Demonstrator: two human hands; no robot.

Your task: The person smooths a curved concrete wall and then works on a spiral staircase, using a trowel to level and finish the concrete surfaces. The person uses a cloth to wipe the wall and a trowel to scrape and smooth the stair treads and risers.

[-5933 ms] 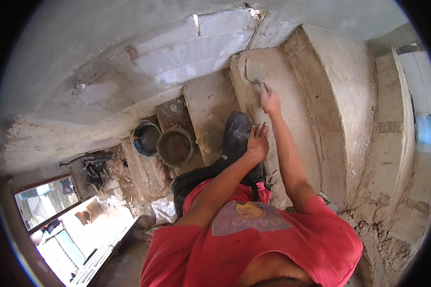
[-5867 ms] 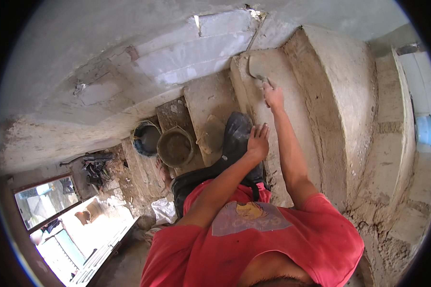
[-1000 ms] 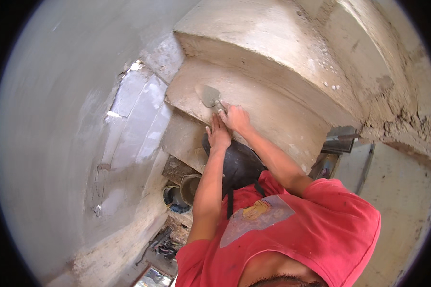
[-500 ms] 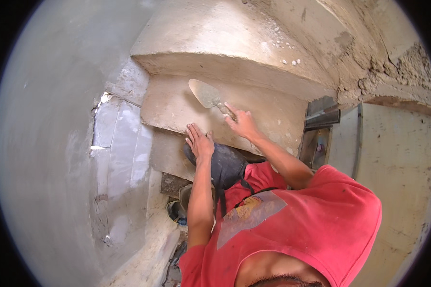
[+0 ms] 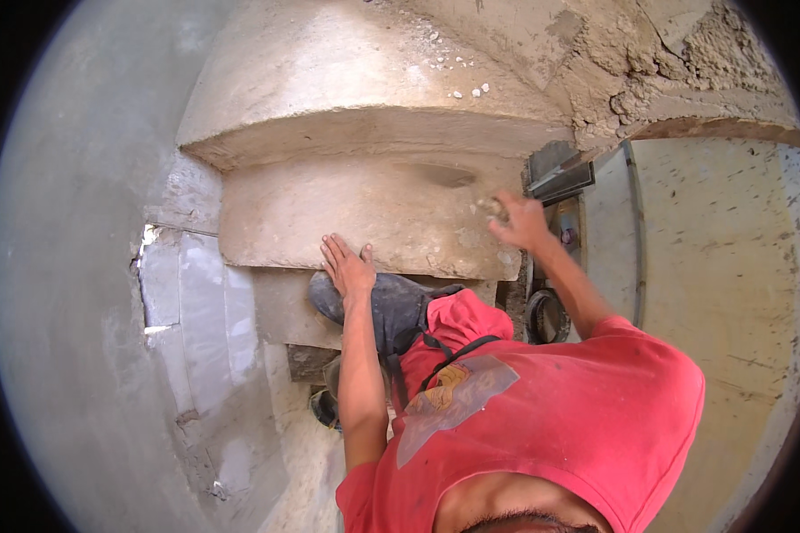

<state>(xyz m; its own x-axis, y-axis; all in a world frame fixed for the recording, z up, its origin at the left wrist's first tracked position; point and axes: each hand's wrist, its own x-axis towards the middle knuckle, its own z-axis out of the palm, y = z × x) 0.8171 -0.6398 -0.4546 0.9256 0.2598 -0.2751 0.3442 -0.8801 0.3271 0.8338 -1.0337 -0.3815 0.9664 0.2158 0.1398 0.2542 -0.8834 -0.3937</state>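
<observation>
My left hand [image 5: 350,266] lies flat with its fingers out on the front edge of a concrete step [image 5: 284,209], beside my dark-clad knee [image 5: 391,311]. Over the right end of that step, my right hand [image 5: 520,220] is closed round the handle of a trowel [image 5: 444,175]. Motion smears the trowel, and its blade points left toward the back of the step; whether it touches the surface I cannot tell.
A higher step [image 5: 302,80] rises behind, with small white crumbs [image 5: 468,91] on top. Smooth grey wall [image 5: 80,266] runs along the left. On the right stands a pale board [image 5: 720,266], near dark metal pieces [image 5: 562,184] and a round black object [image 5: 548,315].
My right hand has carried the trowel to the right, toward the step's right end. My left hand stays on the front edge. The whole view has shifted somewhat.
</observation>
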